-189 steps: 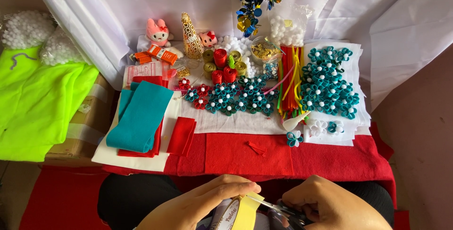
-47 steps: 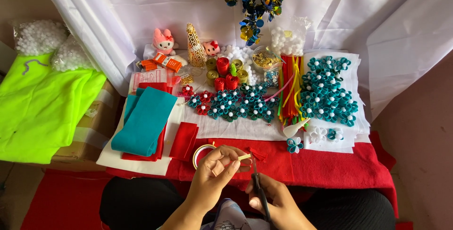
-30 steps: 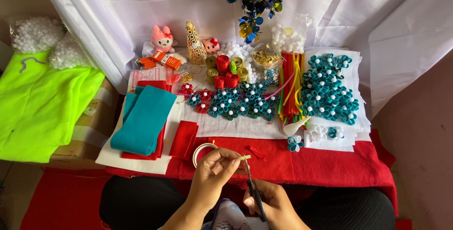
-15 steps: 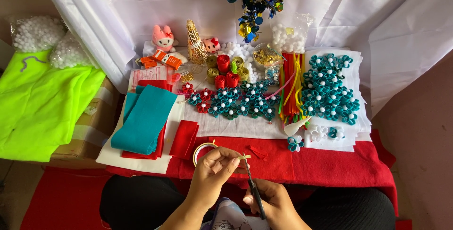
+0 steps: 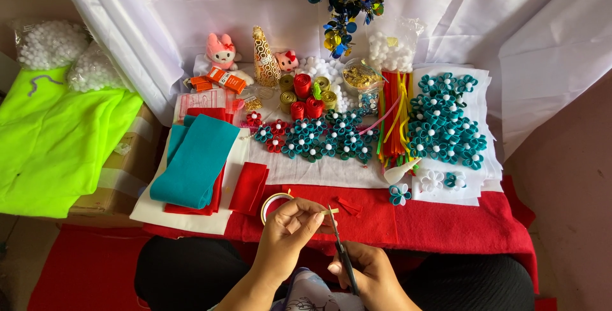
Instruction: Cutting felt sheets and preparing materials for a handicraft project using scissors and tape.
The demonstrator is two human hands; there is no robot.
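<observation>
Left hand [image 5: 290, 228]: we pinch a tape roll [image 5: 275, 204] and its pale strip [image 5: 329, 211].
Right hand [image 5: 370, 273]: we grip scissors [image 5: 341, 250], blades at the strip.

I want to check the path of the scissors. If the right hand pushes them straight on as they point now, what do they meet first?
The right hand aims the scissors up at the thin pale strip pinched by the left hand. That strip likely comes first; depth is unclear.

Red felt cloth [image 5: 446, 222] covers the table; folded felt [image 5: 194, 161] teal; paper flowers [image 5: 446, 116] teal with white centres; fabric [image 5: 51, 139] neon green; ribbon roll [image 5: 275, 204] gold.
</observation>
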